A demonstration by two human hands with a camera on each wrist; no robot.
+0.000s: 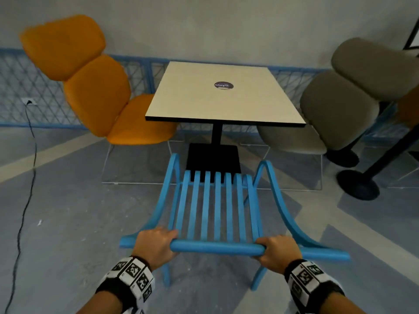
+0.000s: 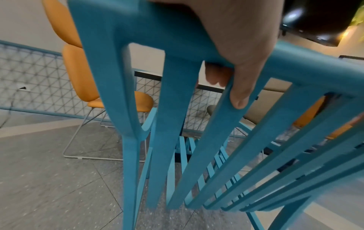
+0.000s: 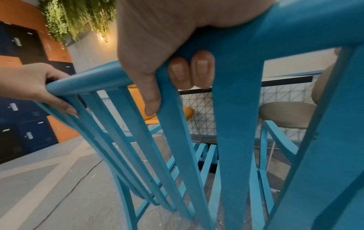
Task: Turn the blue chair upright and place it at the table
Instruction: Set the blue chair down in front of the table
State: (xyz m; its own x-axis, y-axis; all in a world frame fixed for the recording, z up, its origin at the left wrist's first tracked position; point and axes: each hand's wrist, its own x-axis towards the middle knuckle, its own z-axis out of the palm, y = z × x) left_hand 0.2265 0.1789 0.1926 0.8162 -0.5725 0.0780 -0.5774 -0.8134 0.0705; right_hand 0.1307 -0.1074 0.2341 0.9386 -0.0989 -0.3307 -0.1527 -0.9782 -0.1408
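The blue slatted chair (image 1: pixel 217 211) stands upright on the floor in front of me, its seat facing the cream table (image 1: pixel 224 94). My left hand (image 1: pixel 156 243) grips the left end of the chair's top back rail (image 1: pixel 217 247). At the rail's right end my right hand (image 1: pixel 278 248) holds on the same way. The left wrist view has my left hand (image 2: pixel 232 51) wrapped over the rail, thumb on a slat. My right hand (image 3: pixel 163 51) curls round the rail in the right wrist view, with the left hand (image 3: pixel 35 84) further along it. The chair's front edge sits just short of the table's black base (image 1: pixel 213 158).
An orange padded chair (image 1: pixel 90 87) stands at the table's left and a beige one (image 1: pixel 340 105) at its right. A black cable (image 1: pixel 25 200) runs over the grey floor on the left. Black round stand bases (image 1: pixel 358 183) sit at the right. A blue mesh fence (image 1: pixel 34 87) lines the wall.
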